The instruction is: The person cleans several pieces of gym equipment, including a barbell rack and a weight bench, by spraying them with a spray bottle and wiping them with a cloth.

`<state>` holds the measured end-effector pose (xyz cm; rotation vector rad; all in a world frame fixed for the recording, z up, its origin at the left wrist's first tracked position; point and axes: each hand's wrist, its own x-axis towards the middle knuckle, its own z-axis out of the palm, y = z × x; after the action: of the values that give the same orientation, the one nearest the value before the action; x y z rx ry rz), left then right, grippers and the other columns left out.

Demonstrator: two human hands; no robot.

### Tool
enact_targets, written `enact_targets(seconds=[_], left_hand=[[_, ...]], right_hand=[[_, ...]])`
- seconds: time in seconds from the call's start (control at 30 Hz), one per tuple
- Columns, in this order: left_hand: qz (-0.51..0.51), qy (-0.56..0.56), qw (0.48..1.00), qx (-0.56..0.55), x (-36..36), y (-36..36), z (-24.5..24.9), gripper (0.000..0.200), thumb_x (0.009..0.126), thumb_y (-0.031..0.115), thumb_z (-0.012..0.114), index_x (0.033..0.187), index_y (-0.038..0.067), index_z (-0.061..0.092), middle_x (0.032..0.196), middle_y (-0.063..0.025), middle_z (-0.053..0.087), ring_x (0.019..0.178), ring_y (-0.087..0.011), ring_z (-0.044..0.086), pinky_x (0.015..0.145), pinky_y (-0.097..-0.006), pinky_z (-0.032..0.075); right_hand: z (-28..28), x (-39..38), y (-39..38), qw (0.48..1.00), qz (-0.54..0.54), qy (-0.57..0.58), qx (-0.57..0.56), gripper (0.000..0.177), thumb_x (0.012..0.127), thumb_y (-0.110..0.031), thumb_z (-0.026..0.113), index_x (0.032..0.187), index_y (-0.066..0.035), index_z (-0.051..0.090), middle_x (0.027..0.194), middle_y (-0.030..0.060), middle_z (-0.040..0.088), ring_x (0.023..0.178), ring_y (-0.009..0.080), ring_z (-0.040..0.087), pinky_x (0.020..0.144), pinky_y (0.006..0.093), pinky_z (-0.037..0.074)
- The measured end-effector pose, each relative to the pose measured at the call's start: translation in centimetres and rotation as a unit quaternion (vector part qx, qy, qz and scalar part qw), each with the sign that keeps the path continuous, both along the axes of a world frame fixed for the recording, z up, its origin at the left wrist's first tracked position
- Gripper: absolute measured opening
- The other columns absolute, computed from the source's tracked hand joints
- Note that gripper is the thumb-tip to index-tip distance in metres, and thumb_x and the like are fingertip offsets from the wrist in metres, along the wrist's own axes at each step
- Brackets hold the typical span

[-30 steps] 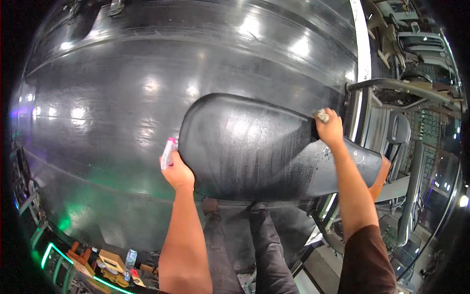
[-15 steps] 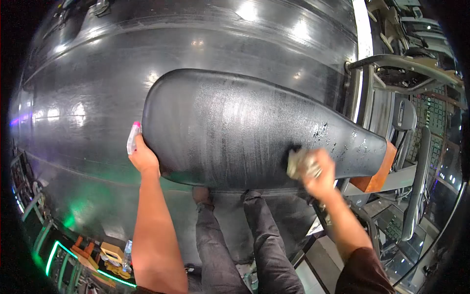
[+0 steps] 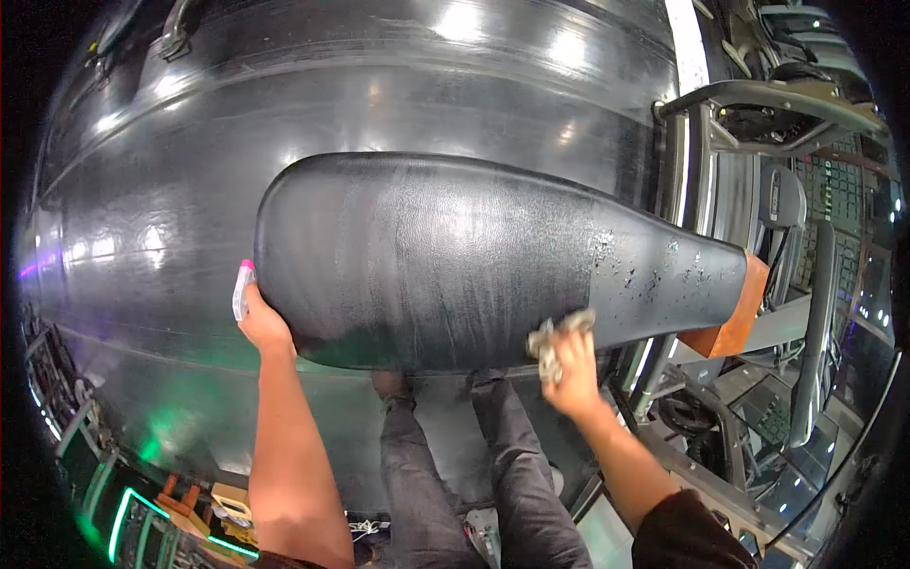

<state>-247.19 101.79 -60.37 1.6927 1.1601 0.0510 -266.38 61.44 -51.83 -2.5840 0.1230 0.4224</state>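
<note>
— Starting nearest us: what do our hands hold?
— Our right hand [image 3: 572, 365] has its fingers clamped on a crumpled cloth [image 3: 555, 334], pressed to the near edge of the black pad [image 3: 455, 256]. Our left hand [image 3: 261, 322], at the pad's wide end, is closed around a spray bottle [image 3: 243, 289].
— How would these handle?
— We judge the cloth soft and light, bunched in the palm. The pad looks stiff and slick where wet, best gripped by its edges. Beyond the pad lies the glossy floor [image 3: 332, 104].
</note>
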Motion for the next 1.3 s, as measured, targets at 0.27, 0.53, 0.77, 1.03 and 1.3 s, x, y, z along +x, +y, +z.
enact_targets(seconds=[0.27,0.53,0.77,1.03,1.3], left_hand=[[0.005,0.001,1.0,0.003,-0.3,0.7,-0.9,0.053,0.094,0.035,0.056,0.128,-0.005,0.064,0.124,-0.0114,0.067,0.111,-0.0241,0.061,0.098,-0.0367,0.045],[-0.03,0.019,0.999,0.005,-0.1,-0.4,0.6,0.063,0.094,0.04,0.054,0.139,-0.004,0.056,0.135,-0.0136,0.061,0.12,-0.0259,0.059,0.106,-0.0377,0.043],[-0.006,0.029,0.999,-0.016,-0.2,0.2,-0.3,0.057,0.096,0.039,0.05,0.14,0.002,0.057,0.139,-0.0114,0.059,0.121,-0.0271,0.058,0.108,-0.0382,0.042],[-0.088,-0.085,0.984,0.132,-2.4,1.5,-2.7,0.051,0.096,0.029,0.052,0.137,-0.001,0.057,0.135,-0.012,0.061,0.12,-0.0236,0.058,0.105,-0.0353,0.043],[-0.095,-0.209,0.935,0.271,-3.5,1.0,4.7,0.033,0.096,0.027,0.066,0.11,-0.002,0.069,0.096,-0.0068,0.07,0.084,-0.0167,0.064,0.078,-0.0308,0.051]], right_hand=[[4.0,7.4,-4.0,0.97,-0.12,-0.055,0.206,0.013,0.091,-0.012,0.061,0.101,-0.004,0.059,0.095,0.0079,0.065,0.086,0.0171,0.062,0.076,0.0318,0.051],[-3.1,15.5,-4.0,0.971,-0.103,-0.164,-0.142,0.044,0.077,-0.005,0.063,0.12,-0.003,0.059,0.115,0.0163,0.058,0.115,0.0379,0.052,0.094,0.0528,0.041],[0.9,-3.9,-0.2,0.998,-0.052,0.032,0.023,0.047,0.065,-0.007,0.068,0.112,-0.006,0.06,0.11,0.0184,0.057,0.106,0.0402,0.054,0.092,0.0495,0.046],[-0.2,12.6,-8.7,0.961,-0.12,-0.237,-0.075,0.039,0.078,-0.008,0.069,0.117,-0.008,0.061,0.111,0.015,0.06,0.1,0.0389,0.055,0.089,0.0468,0.047],[-1.7,4.1,-6.5,0.983,-0.082,-0.123,-0.108,0.054,0.069,-0.008,0.075,0.12,-0.013,0.06,0.123,0.0154,0.052,0.106,0.0398,0.054,0.086,0.0489,0.051]])
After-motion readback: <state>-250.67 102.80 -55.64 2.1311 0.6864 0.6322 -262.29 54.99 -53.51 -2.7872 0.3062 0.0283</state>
